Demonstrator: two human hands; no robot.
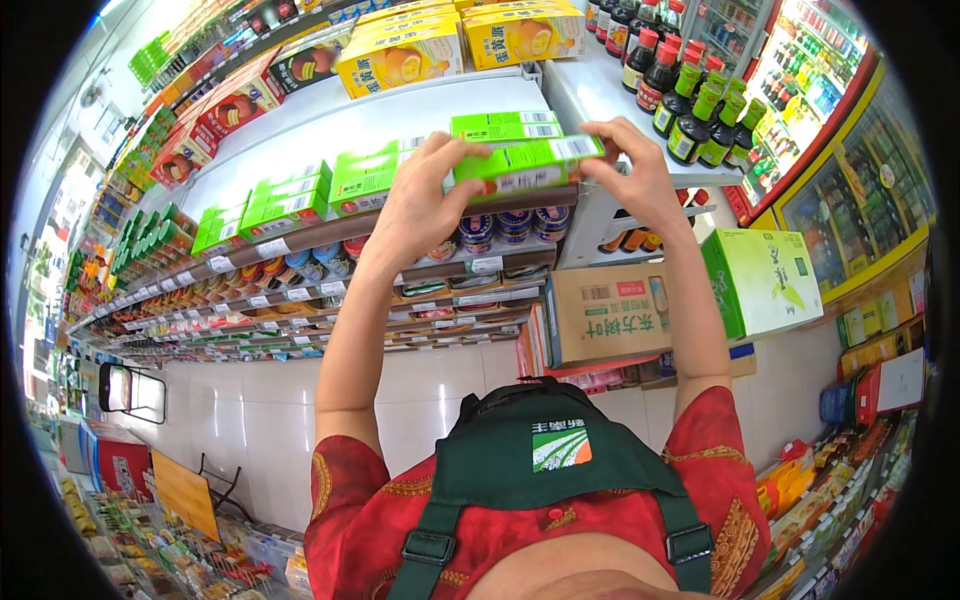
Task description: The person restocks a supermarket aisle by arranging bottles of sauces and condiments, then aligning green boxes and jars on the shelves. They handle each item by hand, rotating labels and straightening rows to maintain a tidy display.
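Note:
Between both hands is a slim bright green carton (525,166) with a barcode on its upper side. My left hand (429,196) grips its left end, with the thumb in front and the fingers over the top. At the opposite end, the fingertips and thumb of my right hand (628,169) pinch the corner. Just behind it, more green cartons (487,124) lie on the white shelf top (480,91). To the left, further stacks of matching green cartons (285,204) line the front edge. Whether the held carton touches the shelf cannot be told.
Yellow cartons (401,60) stand at the back. Dark sauce bottles (688,135) crowd the right-hand shelf. Below it are a brown cardboard box (611,315) and a green-white box (772,281). Tins (476,231) fill the tier beneath; a folding chair (135,391) stands on the floor.

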